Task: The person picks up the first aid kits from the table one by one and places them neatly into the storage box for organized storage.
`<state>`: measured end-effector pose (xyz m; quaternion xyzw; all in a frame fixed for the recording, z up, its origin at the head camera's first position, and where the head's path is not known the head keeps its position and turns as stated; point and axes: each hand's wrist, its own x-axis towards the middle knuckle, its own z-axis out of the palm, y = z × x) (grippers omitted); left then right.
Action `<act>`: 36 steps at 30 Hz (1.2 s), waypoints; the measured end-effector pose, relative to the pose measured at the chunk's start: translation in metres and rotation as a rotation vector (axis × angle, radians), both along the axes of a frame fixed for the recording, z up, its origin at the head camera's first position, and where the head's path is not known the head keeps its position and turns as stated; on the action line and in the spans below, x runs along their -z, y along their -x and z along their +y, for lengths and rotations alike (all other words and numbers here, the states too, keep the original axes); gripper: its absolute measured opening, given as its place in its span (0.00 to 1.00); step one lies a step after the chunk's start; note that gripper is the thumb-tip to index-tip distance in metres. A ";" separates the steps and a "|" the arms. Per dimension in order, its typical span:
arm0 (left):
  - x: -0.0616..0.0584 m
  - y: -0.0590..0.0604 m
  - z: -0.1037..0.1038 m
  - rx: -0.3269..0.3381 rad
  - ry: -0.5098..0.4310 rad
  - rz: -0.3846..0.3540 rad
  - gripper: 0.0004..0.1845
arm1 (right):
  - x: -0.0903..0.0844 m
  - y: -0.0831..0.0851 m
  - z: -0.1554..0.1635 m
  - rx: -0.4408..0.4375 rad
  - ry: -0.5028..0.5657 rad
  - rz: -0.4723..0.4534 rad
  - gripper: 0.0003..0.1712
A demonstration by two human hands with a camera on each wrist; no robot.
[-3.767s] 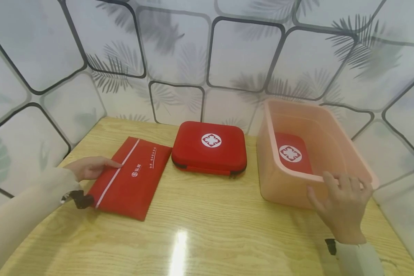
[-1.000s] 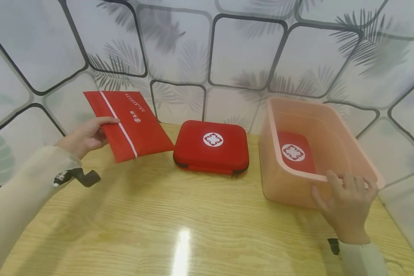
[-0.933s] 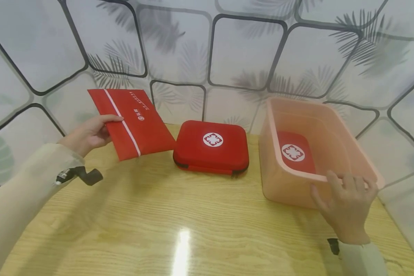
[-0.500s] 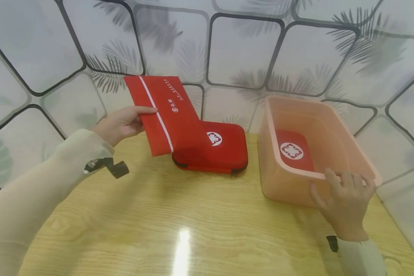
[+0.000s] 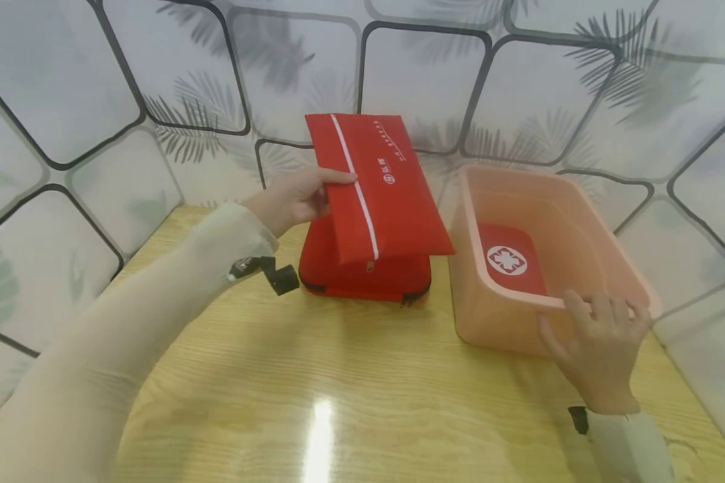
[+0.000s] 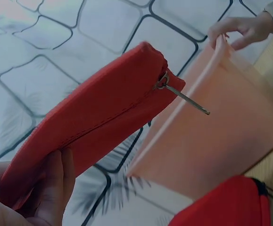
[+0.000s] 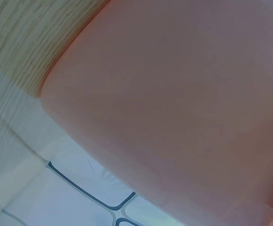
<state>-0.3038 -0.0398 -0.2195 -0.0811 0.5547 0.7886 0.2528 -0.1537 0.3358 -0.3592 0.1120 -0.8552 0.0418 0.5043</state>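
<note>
Lifted from the left part of the tabletop and carried rightward since the earliest frame, the red pouch is now in the air, tilted, in front of and above the red zip case. Fingers of the left hand grasp it at its left edge, thumb on top near the white stripe. Its lower right corner reaches, in the head view, to the side of the peach bin; the left wrist view shows a gap between pouch and case, and a metal zipper pull sticking out from the pouch's edge. The right hand has its fingers hooked over the bin's near rim, thumb outside (the same hold as before). Inside the bin, against its left wall, is a red item with a white emblem.
</note>
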 end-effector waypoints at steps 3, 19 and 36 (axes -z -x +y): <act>-0.005 0.003 0.017 0.023 -0.021 0.000 0.21 | -0.001 0.001 0.000 -0.004 0.001 0.007 0.34; -0.014 0.023 0.114 0.085 -0.117 -0.023 0.15 | 0.000 0.003 -0.002 -0.023 0.015 0.061 0.32; 0.000 0.017 0.188 0.322 0.081 0.289 0.15 | 0.002 0.002 -0.004 -0.014 0.003 0.069 0.35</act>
